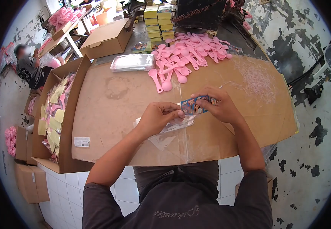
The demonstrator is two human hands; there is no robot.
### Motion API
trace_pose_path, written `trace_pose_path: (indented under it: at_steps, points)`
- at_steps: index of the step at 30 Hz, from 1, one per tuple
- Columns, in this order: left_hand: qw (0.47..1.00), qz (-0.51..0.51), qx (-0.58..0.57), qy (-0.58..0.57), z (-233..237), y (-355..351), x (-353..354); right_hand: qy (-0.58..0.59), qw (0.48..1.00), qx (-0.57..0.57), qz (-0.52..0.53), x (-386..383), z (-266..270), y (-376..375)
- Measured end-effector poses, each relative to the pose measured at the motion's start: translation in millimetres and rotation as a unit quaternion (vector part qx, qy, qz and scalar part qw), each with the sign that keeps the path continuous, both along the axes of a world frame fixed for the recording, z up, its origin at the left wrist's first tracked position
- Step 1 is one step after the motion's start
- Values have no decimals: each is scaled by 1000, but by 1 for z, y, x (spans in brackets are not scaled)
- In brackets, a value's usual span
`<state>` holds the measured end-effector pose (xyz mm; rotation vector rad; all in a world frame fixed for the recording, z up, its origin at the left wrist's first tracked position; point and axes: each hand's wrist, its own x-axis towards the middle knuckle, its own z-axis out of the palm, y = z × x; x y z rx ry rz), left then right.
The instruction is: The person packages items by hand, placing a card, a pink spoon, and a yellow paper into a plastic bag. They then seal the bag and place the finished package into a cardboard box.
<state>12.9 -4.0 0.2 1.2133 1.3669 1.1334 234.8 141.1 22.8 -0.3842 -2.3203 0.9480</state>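
Between my two hands is a blue printed card (193, 107). The fingers of my right hand (222, 106) are pinched on its right part. My left hand (158, 117) is closed at the card's left edge, with a clear plastic bag (177, 125) under its fingers, lying over the cardboard sheet (112, 114). Beyond my hands lies a pile of pink spoons (190, 53). To the left of that pile is a stack of clear plastic bags (133, 62).
An open carton (82, 76) of packed bags stands at the left edge. Stacked yellow card bundles (153, 23) and a closed carton (106, 37) are at the back. Pink strands (255, 82) lie at right. A person (30, 68) sits far left.
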Motion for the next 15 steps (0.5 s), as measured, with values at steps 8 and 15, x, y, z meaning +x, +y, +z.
trace_pose_path:
  at_steps: [8, 15]
  points:
    - [1000, 0, -10, -6, 2, -1, 0, 66, 995, -61, -51, -2, 11, -7]
    - [1000, 1, 21, 16, 2, -3, -1, -8, 999, 26, 20, 1, 13, -5]
